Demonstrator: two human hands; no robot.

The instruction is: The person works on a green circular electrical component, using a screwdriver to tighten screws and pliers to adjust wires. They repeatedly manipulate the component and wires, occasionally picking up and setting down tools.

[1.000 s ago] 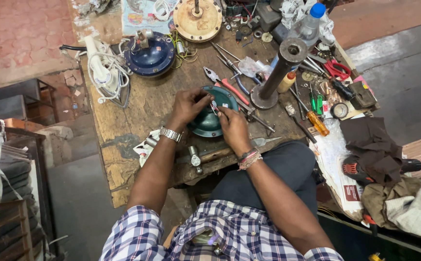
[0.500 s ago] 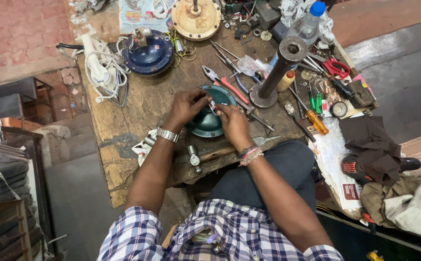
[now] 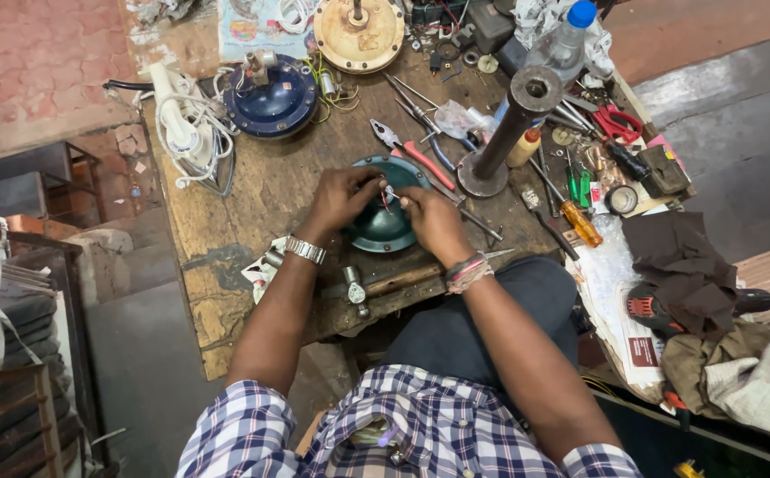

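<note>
Both hands, left hand and right hand, pinch wires over green dome.

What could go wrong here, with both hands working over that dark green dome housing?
Judging by the layout:
1. The dark green dome housing sits near the workbench front edge; a push might slide it off.
2. The upright metal pipe stand and red-handled pliers crowd the right hand; an elbow could topple them.

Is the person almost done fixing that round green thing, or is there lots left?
Hard to say, but it looks mid-job. Already done: the round green cover lies open on the wooden bench, and pliers and screwdrivers are out. In hand: the left hand and right hand pinch thin wires over it. Left: the blue cover and tan disc lie apart, unassembled.
</note>
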